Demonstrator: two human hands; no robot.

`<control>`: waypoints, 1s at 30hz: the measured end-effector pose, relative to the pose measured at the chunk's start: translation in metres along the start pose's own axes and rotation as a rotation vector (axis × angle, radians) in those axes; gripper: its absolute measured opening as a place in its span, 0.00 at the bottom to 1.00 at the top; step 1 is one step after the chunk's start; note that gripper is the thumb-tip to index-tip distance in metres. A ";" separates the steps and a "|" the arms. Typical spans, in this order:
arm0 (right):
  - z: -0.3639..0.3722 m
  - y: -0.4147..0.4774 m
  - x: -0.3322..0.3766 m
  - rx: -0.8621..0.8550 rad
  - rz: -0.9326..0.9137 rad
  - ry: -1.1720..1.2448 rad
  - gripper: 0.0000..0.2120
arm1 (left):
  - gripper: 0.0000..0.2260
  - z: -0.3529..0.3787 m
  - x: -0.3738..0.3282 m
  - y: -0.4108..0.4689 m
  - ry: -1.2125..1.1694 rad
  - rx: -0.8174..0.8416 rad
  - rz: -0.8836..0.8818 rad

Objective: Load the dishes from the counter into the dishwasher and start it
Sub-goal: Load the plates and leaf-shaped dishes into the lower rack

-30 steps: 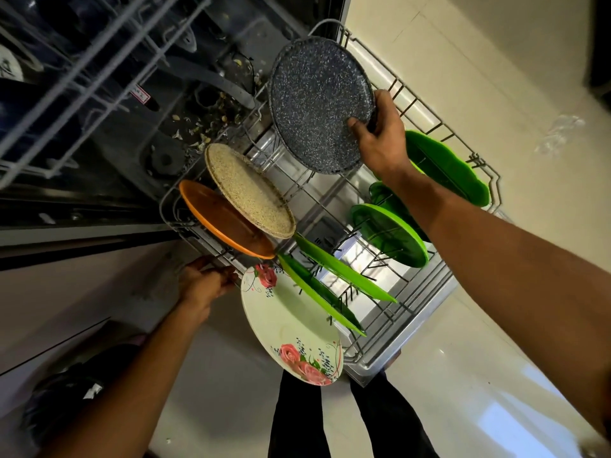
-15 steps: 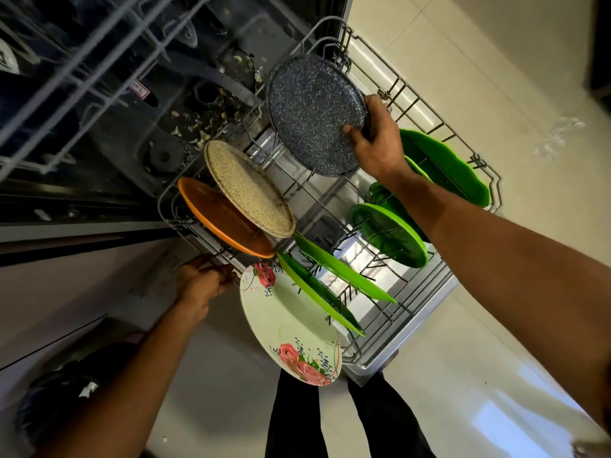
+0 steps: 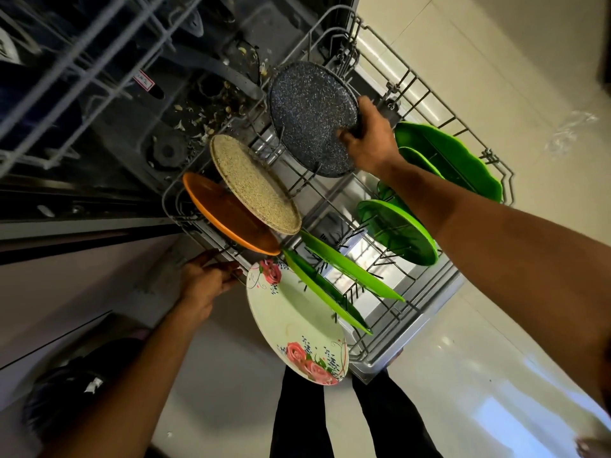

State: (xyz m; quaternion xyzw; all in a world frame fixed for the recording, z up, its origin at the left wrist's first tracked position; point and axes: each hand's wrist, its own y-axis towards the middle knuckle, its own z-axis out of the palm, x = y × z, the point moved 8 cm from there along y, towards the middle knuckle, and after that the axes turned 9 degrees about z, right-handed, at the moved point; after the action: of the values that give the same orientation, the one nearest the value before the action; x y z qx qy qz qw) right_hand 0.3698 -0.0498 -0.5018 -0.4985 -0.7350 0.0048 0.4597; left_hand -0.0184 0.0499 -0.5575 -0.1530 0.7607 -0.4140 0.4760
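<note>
- Grey-black speckled plate (image 3: 310, 117), round and matte with a fine pale fleck, stands almost on edge at the far end of the lower rack (image 3: 426, 94). Its bottom rim is down among the wire tines, and which slot it sits in is hard to make out.
- On that plate's right rim the right hand (image 3: 372, 140) is clamped: the thumb lies on the speckled face, while the other fingers pass behind and are hidden.
- At the near-left rim wire of the lower rack, the left hand (image 3: 206, 279) has its fingers curled over the wire, just beside the floral plate (image 3: 294, 322). The fingertips are partly lost behind the wire.
- Nearer the camera, a beige plate (image 3: 254, 190) with a grainy surface overlaps an orange plate (image 3: 228, 216) beside it, and both lean in the tines.
- Glossy and cream, the floral plate carries pink roses at two edges and juts out past the rim.
- Two thin green plates (image 3: 347, 272) are seen nearly edge-on.
- On the right side stand a round green plate (image 3: 396, 229) and a scalloped green dish (image 3: 453, 157), both partly covered by the right forearm.
- Dark inside, the dishwasher tub (image 3: 185, 127) has pale food scraps strewn on its floor, and the upper rack (image 3: 99, 61) is cut off at the top left.
- Pale glossy floor tiles (image 3: 496, 342) lie below, and dark trouser legs (image 3: 297, 418) run out of the bottom edge.
</note>
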 end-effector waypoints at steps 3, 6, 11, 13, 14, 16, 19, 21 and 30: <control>-0.003 -0.004 -0.009 0.008 0.050 0.037 0.16 | 0.20 0.002 -0.002 -0.001 0.005 0.015 0.008; -0.008 -0.011 -0.016 -0.029 0.089 0.106 0.16 | 0.19 0.003 -0.004 -0.004 0.026 0.016 0.023; -0.021 -0.025 -0.029 -0.129 0.168 0.033 0.12 | 0.21 -0.004 0.004 -0.002 0.081 -0.005 0.002; -0.028 -0.037 -0.031 -0.147 0.197 0.055 0.11 | 0.17 -0.007 0.002 -0.005 0.127 0.025 0.009; -0.031 -0.044 -0.030 -0.159 0.204 0.060 0.11 | 0.15 -0.009 0.001 -0.007 0.149 0.039 0.008; -0.036 -0.057 -0.031 -0.169 0.238 0.076 0.07 | 0.14 -0.012 -0.008 -0.015 0.192 0.045 0.001; -0.034 -0.083 -0.031 -0.110 0.303 0.113 0.06 | 0.08 -0.022 -0.025 -0.033 0.244 0.033 0.003; -0.034 -0.103 -0.023 -0.068 0.303 0.107 0.07 | 0.09 -0.027 -0.043 -0.048 0.281 0.058 0.055; -0.034 -0.214 0.095 0.074 0.111 0.141 0.10 | 0.10 -0.085 -0.152 -0.169 0.188 -0.009 0.323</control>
State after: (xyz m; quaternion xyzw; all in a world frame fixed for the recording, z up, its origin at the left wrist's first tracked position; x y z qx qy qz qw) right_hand 0.2291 -0.1025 -0.3190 -0.5201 -0.6715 0.0226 0.5274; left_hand -0.0421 0.0834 -0.3177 0.0082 0.8183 -0.3413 0.4623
